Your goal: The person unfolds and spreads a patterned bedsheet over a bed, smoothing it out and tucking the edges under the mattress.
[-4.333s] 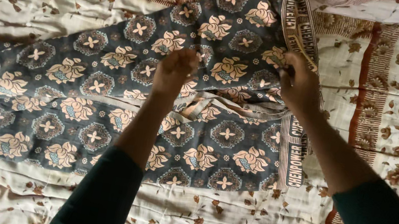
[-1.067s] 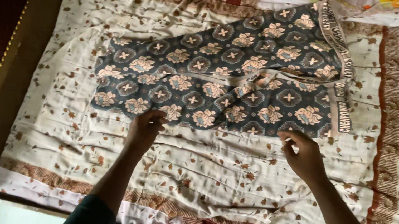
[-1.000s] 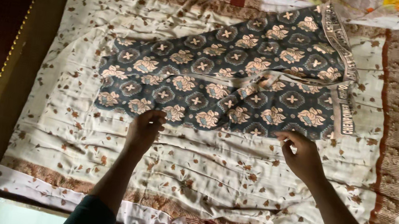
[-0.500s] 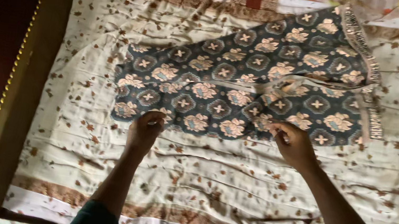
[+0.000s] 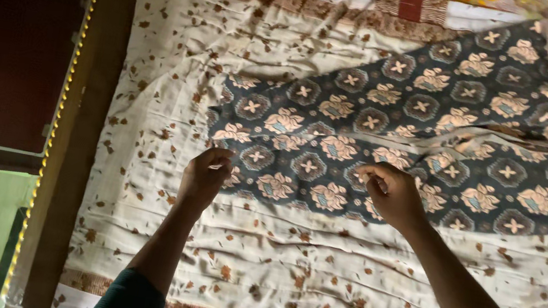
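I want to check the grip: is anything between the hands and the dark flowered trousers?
Nothing visible. The left hand and right hand both rest directly on the trousers, near their lower edge, on the cream bedspread.

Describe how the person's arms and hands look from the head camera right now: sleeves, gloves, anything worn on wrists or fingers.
Both hands are bare: no gloves on the left hand or the right hand. No watch, bracelet or ring shows in the dim light. Dark teal long sleeves are pushed up, leaving both forearms uncovered.
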